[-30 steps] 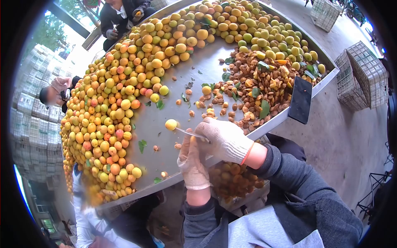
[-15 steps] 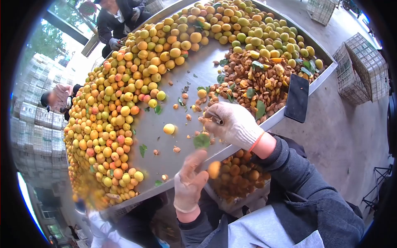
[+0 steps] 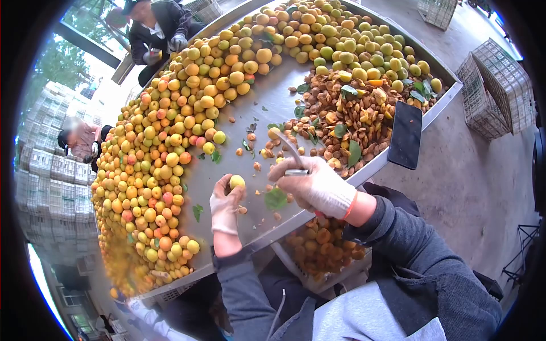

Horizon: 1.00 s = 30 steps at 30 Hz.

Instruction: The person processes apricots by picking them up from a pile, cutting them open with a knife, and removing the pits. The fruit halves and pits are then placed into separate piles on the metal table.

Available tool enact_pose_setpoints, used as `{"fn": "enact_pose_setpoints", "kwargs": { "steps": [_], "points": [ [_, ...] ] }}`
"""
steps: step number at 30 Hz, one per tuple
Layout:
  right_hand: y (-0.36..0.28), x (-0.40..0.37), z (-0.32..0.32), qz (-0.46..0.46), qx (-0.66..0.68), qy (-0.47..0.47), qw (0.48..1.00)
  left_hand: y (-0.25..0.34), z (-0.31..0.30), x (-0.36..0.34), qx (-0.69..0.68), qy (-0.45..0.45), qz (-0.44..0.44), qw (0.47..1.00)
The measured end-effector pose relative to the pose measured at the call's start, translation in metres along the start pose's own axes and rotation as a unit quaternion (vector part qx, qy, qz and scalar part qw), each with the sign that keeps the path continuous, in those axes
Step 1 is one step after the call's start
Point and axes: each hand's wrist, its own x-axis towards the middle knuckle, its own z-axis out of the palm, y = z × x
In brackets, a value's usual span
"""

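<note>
My left hand (image 3: 226, 211), in a whitish glove, is over the near part of the metal table (image 3: 219, 182), its thumb and fingers closed on a yellow apricot (image 3: 237, 181). To its right, my gloved right hand (image 3: 321, 187) grips what looks like a curved knife (image 3: 291, 149), its thin blade pointing up and away over the table. Brown apricot pits (image 3: 352, 122) lie heaped beyond the right hand. Below the table edge, a crate holds halved apricots (image 3: 324, 244). A green leaf (image 3: 276, 199) lies between my hands.
Whole apricots (image 3: 159, 165) cover the left and far sides of the table. A black phone (image 3: 405, 136) rests on the right rim. Plastic crates (image 3: 495, 94) stand on the floor at right. Two other people, one a gloved co-worker (image 3: 156, 34), are at the left.
My left hand has moved up and left from the table edge and now holds a whole apricot; the orange piece beside it is gone. The knife's blade now shows above my right hand.
</note>
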Motion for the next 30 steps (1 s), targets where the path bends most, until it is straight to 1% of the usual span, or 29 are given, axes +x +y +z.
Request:
{"fn": "enact_pose_setpoints", "kwargs": {
  "steps": [1, 2, 3, 4, 5, 6, 7, 8, 9, 10, 11, 12, 13, 14, 15, 17, 18, 20, 21, 23, 24, 26, 27, 29, 30],
  "points": [
    [0.002, 0.001, 0.002, -0.025, -0.085, -0.016, 0.996, -0.002, -0.005, -0.007, -0.253, -0.063, 0.012, 0.965],
    [0.005, 0.002, 0.004, -0.05, -0.168, -0.033, 0.984, -0.006, -0.009, -0.018, -0.253, -0.058, 0.013, 0.966],
    [0.015, 0.006, 0.005, -0.05, -0.169, -0.039, 0.984, 0.004, -0.004, -0.039, -0.34, -0.091, 0.042, 0.935],
    [0.029, 0.011, 0.003, -0.085, -0.211, -0.057, 0.972, 0.007, 0.001, -0.053, -0.425, -0.123, 0.071, 0.894],
    [0.039, 0.014, 0.002, -0.119, -0.254, -0.074, 0.957, 0.004, 0.004, -0.059, -0.426, -0.119, 0.074, 0.894],
    [0.04, 0.011, 0.004, -0.1, -0.319, -0.094, 0.938, 0.001, 0.006, -0.064, -0.518, -0.157, 0.051, 0.839],
    [0.043, 0.009, 0.007, -0.1, -0.321, -0.097, 0.937, -0.002, 0.007, -0.067, -0.602, -0.195, 0.027, 0.773],
    [0.046, 0.006, 0.01, -0.119, -0.353, -0.093, 0.923, -0.009, 0.008, -0.065, -0.621, -0.225, 0.024, 0.75],
    [0.047, 0.004, 0.012, -0.137, -0.385, -0.087, 0.908, -0.007, 0.011, -0.068, -0.623, -0.224, 0.025, 0.749],
    [0.037, -0.003, 0.018, -0.09, -0.388, -0.09, 0.913, -0.002, 0.016, -0.071, -0.609, -0.229, 0.032, 0.759],
    [0.041, -0.002, 0.018, -0.09, -0.391, -0.089, 0.912, 0.001, 0.02, -0.073, -0.595, -0.233, 0.04, 0.768],
    [0.046, -0.002, 0.018, -0.145, -0.418, -0.095, 0.892, 0.0, 0.022, -0.074, -0.597, -0.233, 0.04, 0.767],
    [0.049, -0.001, 0.019, -0.2, -0.443, -0.1, 0.868, -0.002, 0.023, -0.074, -0.572, -0.214, 0.05, 0.79],
    [0.049, -0.001, 0.02, -0.188, -0.451, -0.096, 0.867, -0.004, 0.024, -0.075, -0.546, -0.193, 0.06, 0.813],
    [0.051, 0.001, 0.022, -0.186, -0.451, -0.097, 0.867, -0.004, 0.024, -0.076, -0.547, -0.192, 0.058, 0.813],
    [0.055, 0.004, 0.024, -0.199, -0.468, -0.067, 0.858, 0.0, 0.025, -0.079, -0.466, -0.119, 0.074, 0.873],
    [0.055, 0.005, 0.024, -0.197, -0.47, -0.069, 0.858, 0.001, 0.026, -0.08, -0.468, -0.118, 0.073, 0.873],
    [0.052, 0.008, 0.024, -0.188, -0.526, -0.064, 0.827, 0.004, 0.027, -0.083, -0.396, -0.023, 0.092, 0.913],
    [0.055, 0.01, 0.024, -0.188, -0.527, -0.065, 0.826, 0.005, 0.03, -0.086, -0.398, -0.022, 0.093, 0.913],
    [0.064, 0.015, 0.024, -0.227, -0.492, -0.055, 0.839, 0.008, 0.035, -0.092, -0.365, 0.002, 0.112, 0.924],
    [0.063, 0.015, 0.025, -0.227, -0.494, -0.058, 0.837, 0.01, 0.036, -0.095, -0.367, 0.004, 0.112, 0.923],
    [0.059, 0.016, 0.025, -0.194, -0.513, -0.082, 0.832, 0.013, 0.037, -0.098, -0.318, 0.042, 0.141, 0.936],
    [0.06, 0.015, 0.024, -0.196, -0.515, -0.084, 0.831, 0.016, 0.036, -0.1, -0.32, 0.044, 0.143, 0.936],
    [0.065, 0.014, 0.023, -0.238, -0.42, -0.108, 0.869, 0.019, 0.034, -0.103, -0.368, 0.0, 0.172, 0.914],
    [0.064, 0.012, 0.025, -0.239, -0.423, -0.11, 0.867, 0.017, 0.034, -0.102, -0.371, 0.002, 0.173, 0.912]
  ]
}}
